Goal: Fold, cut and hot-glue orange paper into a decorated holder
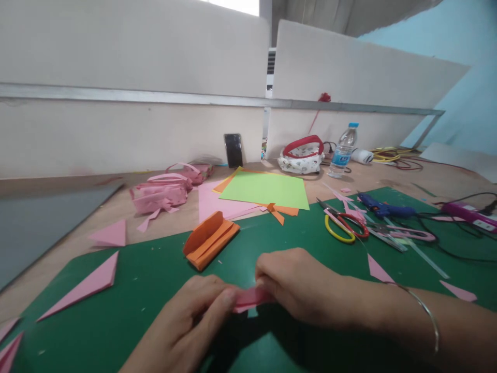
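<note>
A narrow folded strip of pink paper [250, 298] stretches between my two hands, just above the green cutting mat [155, 259]. My left hand [200, 308] pinches its left end, thumb on top. At the other end, the bent fingers of my right hand [297, 285] close on the strip and hide its tip. Beyond my hands lies a folded orange paper piece [210, 241], shaped like a small pouch. A small orange paper bow [275, 212] rests farther back.
Red-and-yellow-handled scissors [345, 227], a blue glue gun [384, 207] and a purple power strip [471, 215] with cables lie right. Green paper sheets [267, 189], pink paper bags [163, 194], a phone [233, 150] and a water bottle [344, 150] stand or lie behind. Pink scraps [83, 285] lie left.
</note>
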A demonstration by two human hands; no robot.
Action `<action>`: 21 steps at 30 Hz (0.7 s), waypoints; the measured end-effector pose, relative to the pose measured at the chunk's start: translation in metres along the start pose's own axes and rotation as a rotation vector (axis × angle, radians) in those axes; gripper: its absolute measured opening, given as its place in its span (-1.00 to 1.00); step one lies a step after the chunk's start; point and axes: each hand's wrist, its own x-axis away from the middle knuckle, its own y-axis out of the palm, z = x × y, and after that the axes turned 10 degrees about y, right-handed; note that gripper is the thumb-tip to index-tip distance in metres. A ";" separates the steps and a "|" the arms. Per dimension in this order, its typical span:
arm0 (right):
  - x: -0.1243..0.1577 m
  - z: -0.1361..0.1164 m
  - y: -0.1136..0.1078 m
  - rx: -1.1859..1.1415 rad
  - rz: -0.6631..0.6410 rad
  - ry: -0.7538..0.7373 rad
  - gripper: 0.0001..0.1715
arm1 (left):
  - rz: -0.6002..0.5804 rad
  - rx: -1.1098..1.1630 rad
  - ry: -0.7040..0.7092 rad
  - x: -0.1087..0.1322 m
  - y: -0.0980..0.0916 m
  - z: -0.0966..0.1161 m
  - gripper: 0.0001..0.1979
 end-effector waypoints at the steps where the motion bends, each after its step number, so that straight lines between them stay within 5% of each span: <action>1: -0.001 0.001 0.001 -0.009 0.002 0.001 -0.88 | 0.001 -0.022 -0.004 0.000 -0.001 -0.001 -0.63; 7: -0.005 0.000 -0.002 -0.079 -0.030 0.102 -0.87 | 0.033 -0.165 0.133 0.007 0.001 -0.010 -0.76; 11: -0.005 0.000 -0.009 -0.293 -0.097 0.082 -0.88 | 0.000 -0.074 -0.013 0.006 -0.002 -0.008 -0.74; 15: -0.006 0.007 -0.006 -0.357 -0.158 -0.091 -0.92 | -0.197 0.080 -0.130 0.002 -0.005 0.000 -0.73; 21: -0.011 0.015 0.013 -0.094 0.021 -0.197 -0.87 | -0.149 -0.331 0.005 0.002 -0.001 -0.006 -0.67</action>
